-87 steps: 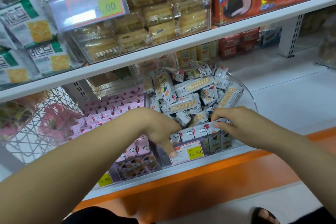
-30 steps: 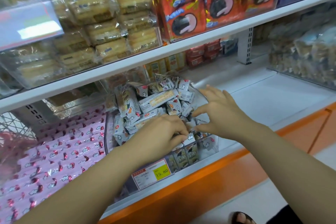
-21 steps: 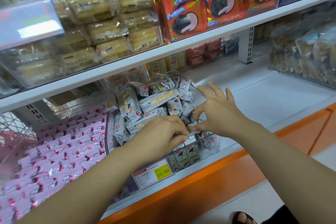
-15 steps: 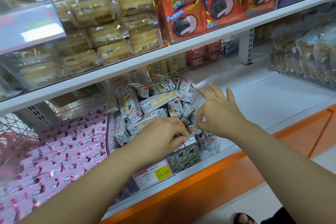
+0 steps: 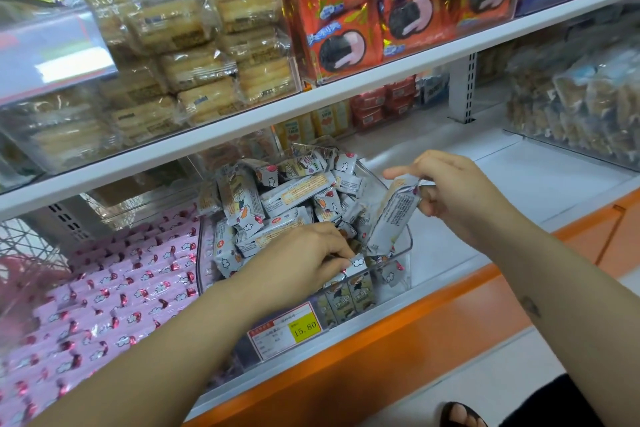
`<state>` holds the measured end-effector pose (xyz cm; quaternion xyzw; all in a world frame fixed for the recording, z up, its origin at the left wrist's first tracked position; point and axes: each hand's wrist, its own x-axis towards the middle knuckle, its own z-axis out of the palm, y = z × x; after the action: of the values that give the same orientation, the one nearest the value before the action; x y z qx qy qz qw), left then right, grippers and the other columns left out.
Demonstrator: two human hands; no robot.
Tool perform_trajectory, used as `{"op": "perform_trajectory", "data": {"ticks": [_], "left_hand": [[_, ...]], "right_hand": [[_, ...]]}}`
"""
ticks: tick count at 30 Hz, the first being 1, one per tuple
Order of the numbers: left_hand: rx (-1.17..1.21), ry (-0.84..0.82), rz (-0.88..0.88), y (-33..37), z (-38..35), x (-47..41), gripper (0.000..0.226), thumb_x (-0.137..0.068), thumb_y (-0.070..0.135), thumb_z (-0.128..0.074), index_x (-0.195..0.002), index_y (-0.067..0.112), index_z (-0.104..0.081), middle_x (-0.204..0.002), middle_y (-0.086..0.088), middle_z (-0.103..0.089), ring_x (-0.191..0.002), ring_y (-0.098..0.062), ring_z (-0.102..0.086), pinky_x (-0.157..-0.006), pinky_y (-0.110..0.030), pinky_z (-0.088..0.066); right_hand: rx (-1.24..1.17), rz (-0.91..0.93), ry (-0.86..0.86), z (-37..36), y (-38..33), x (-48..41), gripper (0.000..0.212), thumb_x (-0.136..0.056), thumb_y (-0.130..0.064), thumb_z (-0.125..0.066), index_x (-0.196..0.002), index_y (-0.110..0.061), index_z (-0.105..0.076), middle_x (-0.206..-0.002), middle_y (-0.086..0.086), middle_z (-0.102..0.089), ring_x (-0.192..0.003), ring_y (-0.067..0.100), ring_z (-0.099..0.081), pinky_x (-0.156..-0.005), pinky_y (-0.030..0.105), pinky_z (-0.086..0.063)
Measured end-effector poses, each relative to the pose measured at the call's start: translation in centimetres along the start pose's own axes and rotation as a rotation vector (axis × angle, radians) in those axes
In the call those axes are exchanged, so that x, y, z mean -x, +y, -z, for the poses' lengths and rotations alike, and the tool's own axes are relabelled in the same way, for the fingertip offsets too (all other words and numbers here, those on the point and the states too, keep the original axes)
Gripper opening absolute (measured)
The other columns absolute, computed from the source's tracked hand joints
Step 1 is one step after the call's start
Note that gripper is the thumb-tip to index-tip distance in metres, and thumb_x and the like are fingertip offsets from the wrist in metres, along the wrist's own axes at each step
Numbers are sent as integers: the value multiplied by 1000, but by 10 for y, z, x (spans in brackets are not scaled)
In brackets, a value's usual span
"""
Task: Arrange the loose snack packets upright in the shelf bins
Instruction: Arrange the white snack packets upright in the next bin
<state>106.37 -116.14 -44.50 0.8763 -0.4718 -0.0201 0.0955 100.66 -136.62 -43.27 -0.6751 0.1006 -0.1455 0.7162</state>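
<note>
Status: task early-to-mid, est. In the clear bin [image 5: 410, 243], only a short front row [image 5: 349, 300] of grey packets stands upright behind the front wall. The loose heap [image 5: 277, 198] behind it, i.e. most of the contents, lies criss-cross & needs sorting. The adjacent pink packets [image 5: 121, 288] on the left lie in orderly rows; prob. no action req'd there. Left hand [image 5: 304, 260]: fingers curled, pinching the top edge of a front-row packet [image 5: 356, 262], prob. to steady it. Right hand [image 5: 460, 194]: thumb & fingers closed on the top end of a lifted packet [image 5: 391, 218], index finger extended free. This pkt hangs tilted over the bin's right front corner, not yet seated in the row.
</note>
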Motion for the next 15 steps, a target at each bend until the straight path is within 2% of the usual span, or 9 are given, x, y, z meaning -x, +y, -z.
{"op": "perform_trajectory", "data": {"ticks": [3, 6, 8, 10, 12, 13, 15], "left_hand": [[-2, -13, 9, 0, 1, 0, 18, -94, 28, -57, -105, 21, -70, -99, 19, -51, -92, -3, -54, -88, -25, -45], [-3, -18, 8, 0, 1, -1, 17, -94, 28, -57, -105, 22, -69, -99, 19, -52, -91, -2, -54, -87, -23, -45], [-5, -19, 9, -1, 1, -1, 18, -94, 28, -57, -106, 22, -69, -101, 17, -54, -91, -2, -54, -86, -22, -44], [-5, -24, 7, -1, 2, -1, 18, -94, 28, -57, -106, 21, -69, -102, 17, -55, -90, -1, -53, -86, -21, -43], [1, -29, 1, 0, 2, -1, 17, -94, 28, -57, -105, 21, -69, -101, 17, -54, -88, 0, -52, -85, -19, -43], [3, -29, 0, 0, 2, -2, 17, -94, 27, -57, -105, 21, -69, -100, 17, -54, -88, 1, -51, -84, -18, -43], [6, -35, 3, 0, 2, -2, 16, -94, 27, -58, -103, 21, -69, -101, 17, -55, -88, 2, -51, -83, -16, -42]], "right_hand": [[-86, -70, -59, 1, -2, 0, 23, -92, -6, -43, -70, -11, -41, -90, 11, -73, -49, 18, -31, -47, 25, -29], [-59, -120, -118, 2, 2, -1, 20, -96, -16, -51, -77, -11, -46, -105, 21, -68, -43, 16, -46, -56, 28, -39], [-73, -138, -189, 2, 4, 0, 17, -90, -24, -60, -86, -11, -50, -104, 24, -64, -48, 16, -58, -59, 27, -46], [-132, -154, -259, 4, 3, 1, 31, -78, -22, -69, -101, -11, -51, -95, 15, -63, -58, 18, -66, -58, 23, -53], [-70, -119, -295, 4, 3, 3, 45, -78, -7, -70, -118, -14, -52, -98, 8, -57, -64, 20, -68, -63, 23, -57], [10, -75, -296, 2, 4, 4, 43, -81, -2, -69, -119, -14, -55, -100, 5, -57, -63, 18, -68, -64, 22, -57], [194, 50, -247, -3, 4, 6, 27, -82, -8, -70, -106, -18, -64, -96, 1, -64, -58, 10, -64, -60, 18, -53]]}}
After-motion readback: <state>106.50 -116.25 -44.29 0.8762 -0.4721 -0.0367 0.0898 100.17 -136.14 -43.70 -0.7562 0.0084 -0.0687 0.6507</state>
